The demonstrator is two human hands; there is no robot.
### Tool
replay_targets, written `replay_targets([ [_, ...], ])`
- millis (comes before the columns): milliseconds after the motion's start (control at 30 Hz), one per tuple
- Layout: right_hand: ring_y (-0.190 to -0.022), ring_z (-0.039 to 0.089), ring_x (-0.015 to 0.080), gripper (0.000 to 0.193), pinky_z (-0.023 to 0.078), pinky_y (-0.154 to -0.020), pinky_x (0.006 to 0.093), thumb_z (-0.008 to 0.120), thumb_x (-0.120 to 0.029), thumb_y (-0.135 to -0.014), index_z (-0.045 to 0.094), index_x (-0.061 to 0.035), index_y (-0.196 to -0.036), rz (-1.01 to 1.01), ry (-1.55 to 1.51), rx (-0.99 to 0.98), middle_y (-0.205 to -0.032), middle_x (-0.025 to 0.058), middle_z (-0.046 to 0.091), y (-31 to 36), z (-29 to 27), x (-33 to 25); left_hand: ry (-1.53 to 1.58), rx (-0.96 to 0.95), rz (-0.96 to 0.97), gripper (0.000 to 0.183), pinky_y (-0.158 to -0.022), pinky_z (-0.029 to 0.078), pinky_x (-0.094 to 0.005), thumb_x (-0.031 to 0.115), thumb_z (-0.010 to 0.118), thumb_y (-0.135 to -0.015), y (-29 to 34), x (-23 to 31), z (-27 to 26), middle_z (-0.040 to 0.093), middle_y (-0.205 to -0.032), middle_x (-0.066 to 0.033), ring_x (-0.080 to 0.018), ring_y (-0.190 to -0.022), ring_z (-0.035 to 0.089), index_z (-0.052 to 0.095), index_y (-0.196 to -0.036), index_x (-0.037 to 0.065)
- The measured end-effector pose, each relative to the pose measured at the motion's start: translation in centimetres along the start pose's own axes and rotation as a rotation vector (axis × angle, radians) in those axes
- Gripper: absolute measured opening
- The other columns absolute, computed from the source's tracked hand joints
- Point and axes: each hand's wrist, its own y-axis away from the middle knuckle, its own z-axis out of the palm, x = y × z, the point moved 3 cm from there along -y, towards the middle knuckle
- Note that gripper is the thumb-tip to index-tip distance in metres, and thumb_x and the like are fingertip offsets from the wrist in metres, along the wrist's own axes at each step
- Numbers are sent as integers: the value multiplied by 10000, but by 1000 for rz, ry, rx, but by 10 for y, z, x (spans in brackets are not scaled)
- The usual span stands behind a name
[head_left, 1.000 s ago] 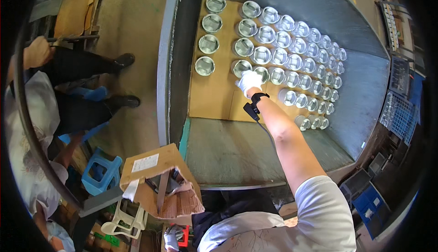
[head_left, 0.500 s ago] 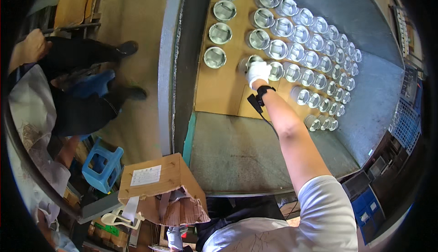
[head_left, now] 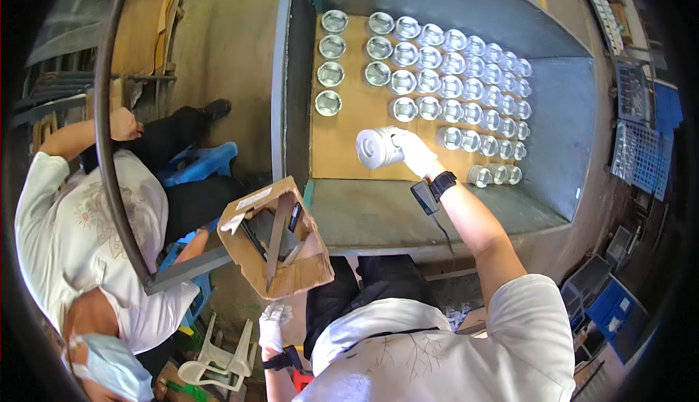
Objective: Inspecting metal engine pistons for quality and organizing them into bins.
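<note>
My right hand [head_left: 418, 154], in a white glove, is closed on a silver metal piston [head_left: 376, 148]. The piston is tilted on its side above the cardboard, its round flat crown turned to the left. Behind it, several like pistons [head_left: 405, 108] stand in rows on a brown cardboard sheet [head_left: 346, 147] inside a grey metal bin [head_left: 378, 205]. A separate column of pistons [head_left: 328, 103] lines the bin's left side. My left hand [head_left: 272, 325], also gloved in white, hangs low outside the bin below a cardboard box. Its fingers look loosely apart, with nothing visible in them.
The torn cardboard box [head_left: 255, 260], with flat pieces inside, sits at the bin's near left corner. A seated person [head_left: 109, 205] is on the left, behind a dark curved bar [head_left: 104, 147]. A white plastic chair [head_left: 218, 362] stands low at left, blue crates [head_left: 641, 162] far right.
My right hand has lifted a piston out of the rows, drawn it nearer and tipped it over. The view has turned, bringing the seated person and my left hand further into sight.
</note>
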Motion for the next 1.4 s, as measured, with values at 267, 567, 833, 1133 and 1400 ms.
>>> replay_targets([
  [267, -1030, 620, 161, 348, 502, -904, 314, 605, -64, -871, 594, -9, -1215, -220, 619, 123, -1152, 53, 660, 97, 38, -82, -333, -459, 151, 299, -793, 520, -276, 152, 561, -963, 23, 63, -6, 705, -952, -87, -140, -840, 655, 623, -1204, -13],
  [567, -970, 639, 123, 317, 541, -801, 277, 662, -29, -822, 624, -30, -1137, -430, -78, 176, -1101, 48, 665, 167, 88, -87, -387, -815, 590, 357, -841, 498, -271, 194, 553, -979, 101, 149, 27, 696, -950, -70, -123, -855, 641, 573, -1251, -35],
  [833, -1019, 644, 152, 279, 560, -870, 330, 469, -210, -987, 591, -52, -1182, -270, -543, 192, -1116, 34, 656, 230, 142, -85, -465, -1009, 759, 488, -760, 524, -286, 372, 544, -976, 106, 176, 76, 687, -943, -103, -167, -797, 657, 537, -1293, 1],
  [1133, -978, 618, 153, 281, 485, -914, 320, 544, -210, -955, 648, -6, -1119, -120, 64, 90, -1126, 78, 654, 269, 179, -109, -102, -1312, 10, 434, -870, 534, -384, 388, 587, -945, 127, 150, 168, 637, -1178, -77, -196, -1041, 637, 546, -1276, 110],
  [1400, -1211, 541, 202, 350, 403, -1053, 343, 448, -133, -1006, 517, 2, -1322, -339, -225, 40, -1298, 132, 585, 288, 171, -103, 360, -1464, -351, 493, -1041, 418, -554, 373, 535, -966, 148, 139, 156, 507, -1368, -113, -282, -1260, 485, 408, -1380, 135],
])
